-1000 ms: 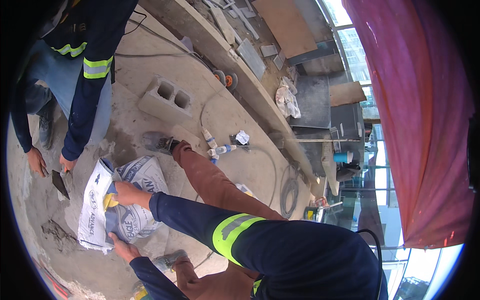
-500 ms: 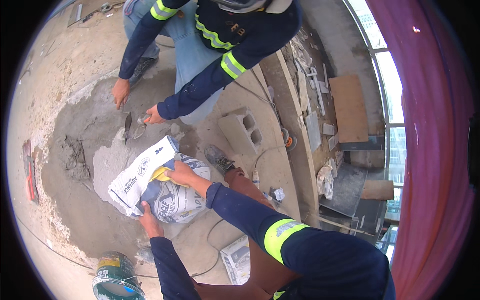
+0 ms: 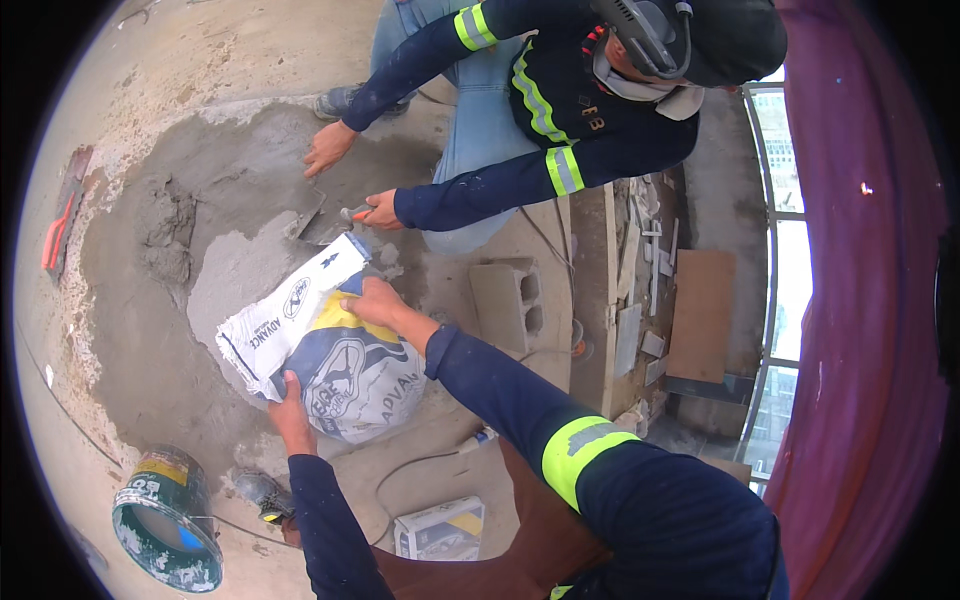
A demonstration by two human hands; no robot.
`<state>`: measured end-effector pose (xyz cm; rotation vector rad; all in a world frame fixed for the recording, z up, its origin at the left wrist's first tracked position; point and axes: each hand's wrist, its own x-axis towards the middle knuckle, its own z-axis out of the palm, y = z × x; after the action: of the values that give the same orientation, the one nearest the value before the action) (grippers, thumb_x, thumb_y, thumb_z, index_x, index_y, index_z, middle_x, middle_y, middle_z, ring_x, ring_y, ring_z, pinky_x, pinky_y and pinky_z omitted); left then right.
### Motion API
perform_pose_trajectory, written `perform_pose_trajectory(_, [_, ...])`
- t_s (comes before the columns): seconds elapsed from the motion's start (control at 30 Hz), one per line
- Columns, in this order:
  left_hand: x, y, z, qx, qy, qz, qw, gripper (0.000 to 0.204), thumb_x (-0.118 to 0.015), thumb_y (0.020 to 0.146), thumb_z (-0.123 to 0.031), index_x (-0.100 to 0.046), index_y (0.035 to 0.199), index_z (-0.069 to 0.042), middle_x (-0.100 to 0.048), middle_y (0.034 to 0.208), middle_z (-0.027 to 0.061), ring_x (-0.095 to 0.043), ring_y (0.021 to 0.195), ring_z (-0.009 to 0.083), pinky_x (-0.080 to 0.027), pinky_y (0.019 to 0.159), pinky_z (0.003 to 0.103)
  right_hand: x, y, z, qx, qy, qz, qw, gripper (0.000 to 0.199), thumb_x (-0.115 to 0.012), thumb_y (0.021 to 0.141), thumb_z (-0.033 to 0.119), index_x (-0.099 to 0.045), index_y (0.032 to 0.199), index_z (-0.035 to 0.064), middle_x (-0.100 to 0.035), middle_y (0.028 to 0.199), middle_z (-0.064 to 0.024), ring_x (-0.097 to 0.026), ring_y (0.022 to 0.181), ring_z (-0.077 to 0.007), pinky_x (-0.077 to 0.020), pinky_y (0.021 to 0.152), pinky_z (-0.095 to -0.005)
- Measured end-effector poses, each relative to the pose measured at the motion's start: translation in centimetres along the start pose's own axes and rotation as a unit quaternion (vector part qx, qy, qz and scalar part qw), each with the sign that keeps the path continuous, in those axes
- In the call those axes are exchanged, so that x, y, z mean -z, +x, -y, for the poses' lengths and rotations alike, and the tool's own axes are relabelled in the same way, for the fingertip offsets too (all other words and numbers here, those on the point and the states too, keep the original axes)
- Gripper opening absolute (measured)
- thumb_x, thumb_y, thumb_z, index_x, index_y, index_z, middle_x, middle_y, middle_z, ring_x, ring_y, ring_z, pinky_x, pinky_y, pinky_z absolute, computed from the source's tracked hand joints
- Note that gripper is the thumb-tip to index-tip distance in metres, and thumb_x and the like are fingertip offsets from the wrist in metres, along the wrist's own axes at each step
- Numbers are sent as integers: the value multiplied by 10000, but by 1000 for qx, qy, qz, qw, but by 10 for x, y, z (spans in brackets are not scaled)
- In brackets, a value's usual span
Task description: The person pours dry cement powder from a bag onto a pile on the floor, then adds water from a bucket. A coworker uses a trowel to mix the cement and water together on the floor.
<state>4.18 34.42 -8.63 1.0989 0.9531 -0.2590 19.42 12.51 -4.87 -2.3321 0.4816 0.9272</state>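
Note:
A blue, white and yellow cement bag (image 3: 365, 385) lies tilted over the floor, its white end toward a patch of pale grey powder (image 3: 232, 270). My left hand (image 3: 291, 418) grips its lower left edge, with the thumb on the bag's face. Higher up, my right hand (image 3: 378, 306) is closed on the yellow part of the bag. The bag hides some of the fingers. Just beyond the white end, a co-worker's hand (image 3: 382, 211) holds a trowel (image 3: 318, 226) low over the powder. The co-worker's other hand (image 3: 330, 148) is near the wet grey mortar (image 3: 165, 235).
A green bucket (image 3: 168, 520) stands at the lower left. Near the left rim lies a red-handled float (image 3: 62, 225). A hollow concrete block (image 3: 505, 303) sits right of the bag. A cable (image 3: 385, 490) runs by a small printed box (image 3: 440, 530). Boards and debris (image 3: 650, 260) lie farther right.
The view has shifted, and more of the bag's printed face and yellow part shows. Both my hands keep their hold. The co-worker's empty hand has moved away from the trowel.

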Motion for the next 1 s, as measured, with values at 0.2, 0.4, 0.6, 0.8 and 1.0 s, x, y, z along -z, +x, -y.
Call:
perform_pose_trajectory(0.2, [1,-6,5,9,-36,-67,997,543,-674,961,-245,-498,1365,72,-588,1330,133,-562,1176,222,-407,1026,331,-11,12,7,-23,-128,68,989,546,-677,865,451,-645,1119,-31,-647,1196,-237,-608,1152,-388,-474,951,-464])
perform_pose_trajectory(0.4, [-8,-41,23,-28,77,-89,993,531,-672,963,-276,-517,1336,69,-593,1317,142,-555,1181,222,-398,1027,324,-10,-2,-24,25,-8,57,998,524,-687,865,405,-666,1060,-81,-694,1012,-274,-686,937,-391,-505,839,-428])
perform_pose_trajectory(0.6, [-14,-96,66,-45,149,-93,983,394,-711,904,-229,-634,1181,40,-671,1145,202,-609,1132,311,-437,997,382,-1,-51,-68,13,156,93,983,423,-701,905,294,-664,1174,-31,-721,1063,-115,-673,935,-193,-511,834,-342])
perform_pose_trajectory(0.8, [8,-159,72,-239,295,19,925,414,-718,764,-109,-665,1172,-67,-676,1091,150,-622,1087,321,-352,1113,486,16,-116,-115,-10,290,121,949,356,-717,921,152,-636,1227,-11,-692,1125,-39,-638,963,-123,-509,856,-295])
perform_pose_trajectory(1.0, [13,-190,51,-268,356,74,892,558,-692,803,-216,-608,1343,-102,-672,1186,136,-611,1160,287,-332,1133,473,30,-145,-137,-8,302,99,948,432,-767,855,75,-587,1239,-6,-667,1170,-43,-621,1034,-149,-481,922,-299])
